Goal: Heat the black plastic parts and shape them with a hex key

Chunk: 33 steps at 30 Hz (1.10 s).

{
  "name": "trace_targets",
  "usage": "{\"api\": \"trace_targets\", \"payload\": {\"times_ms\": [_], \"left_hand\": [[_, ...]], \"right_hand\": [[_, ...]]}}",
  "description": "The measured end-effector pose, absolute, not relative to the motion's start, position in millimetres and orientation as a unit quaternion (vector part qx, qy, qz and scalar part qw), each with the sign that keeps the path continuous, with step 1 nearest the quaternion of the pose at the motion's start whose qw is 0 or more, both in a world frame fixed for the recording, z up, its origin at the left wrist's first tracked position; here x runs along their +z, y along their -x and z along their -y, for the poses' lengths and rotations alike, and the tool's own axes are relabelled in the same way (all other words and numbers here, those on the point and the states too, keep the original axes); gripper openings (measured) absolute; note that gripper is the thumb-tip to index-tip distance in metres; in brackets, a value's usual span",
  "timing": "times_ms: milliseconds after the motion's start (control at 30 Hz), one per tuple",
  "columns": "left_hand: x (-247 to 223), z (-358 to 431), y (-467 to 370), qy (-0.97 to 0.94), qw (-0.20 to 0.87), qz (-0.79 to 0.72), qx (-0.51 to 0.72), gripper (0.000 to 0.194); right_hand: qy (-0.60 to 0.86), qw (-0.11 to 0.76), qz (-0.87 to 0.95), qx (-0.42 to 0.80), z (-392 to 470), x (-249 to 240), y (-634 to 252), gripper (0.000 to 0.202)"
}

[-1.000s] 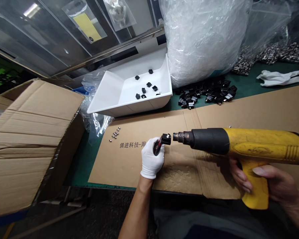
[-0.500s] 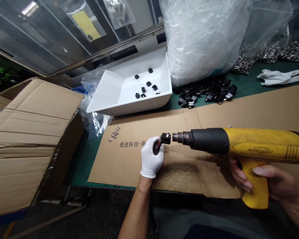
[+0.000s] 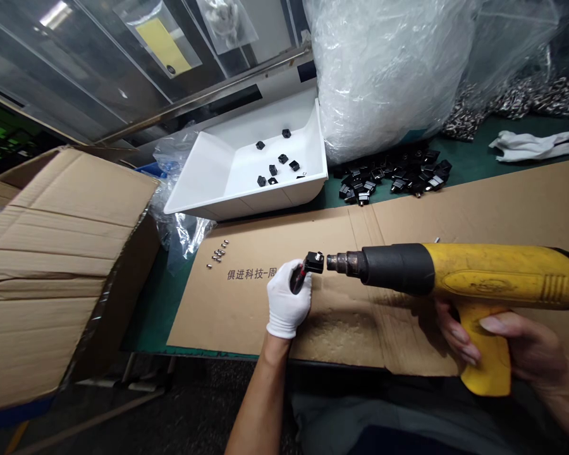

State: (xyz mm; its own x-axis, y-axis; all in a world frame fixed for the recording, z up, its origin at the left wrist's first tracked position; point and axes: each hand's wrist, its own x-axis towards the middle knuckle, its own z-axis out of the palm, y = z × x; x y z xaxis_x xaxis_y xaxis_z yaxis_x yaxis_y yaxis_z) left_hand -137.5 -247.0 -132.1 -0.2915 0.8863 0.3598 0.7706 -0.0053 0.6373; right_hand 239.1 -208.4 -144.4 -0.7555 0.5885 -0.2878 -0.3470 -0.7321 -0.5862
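My left hand (image 3: 288, 299), in a white glove, is closed around a dark tool with a bit of red on it. At the tool's end sits a small black part (image 3: 314, 262) with a shiny metal piece on top. My right hand (image 3: 497, 338) is bare and wrapped round the grip of a yellow heat gun (image 3: 502, 275). The gun's stepped metal nozzle (image 3: 345, 263) points left at the black part, with a narrow gap between them. Several small metal pins (image 3: 217, 255) lie on the cardboard sheet (image 3: 246, 316), left of my left hand.
A white tray (image 3: 265, 203) holding several black parts stands behind. Right of it are a pile of black parts (image 3: 398, 177), a large plastic bag (image 3: 389, 69), metal pieces (image 3: 512, 104) and a white glove (image 3: 533, 146). An open cardboard box (image 3: 61, 272) is at left.
The metal piece on the black part stands slightly higher. My left hand and the heat gun have shifted very slightly left; both grips are the same.
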Motion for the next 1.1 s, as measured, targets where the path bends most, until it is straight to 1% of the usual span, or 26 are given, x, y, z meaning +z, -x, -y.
{"api": "trace_targets", "payload": {"times_ms": [467,1100], "left_hand": [[-129.9,246.3,136.1,-0.587,0.081,-0.701,0.398,0.022],[-129.4,246.5,136.2,-0.585,0.082,-0.706,0.391,0.022]], "right_hand": [[0.224,0.243,0.284,0.9,204.1,-141.8,-238.3,0.042],[0.223,0.246,0.285,0.899,204.2,-142.1,-238.4,0.041]]}}
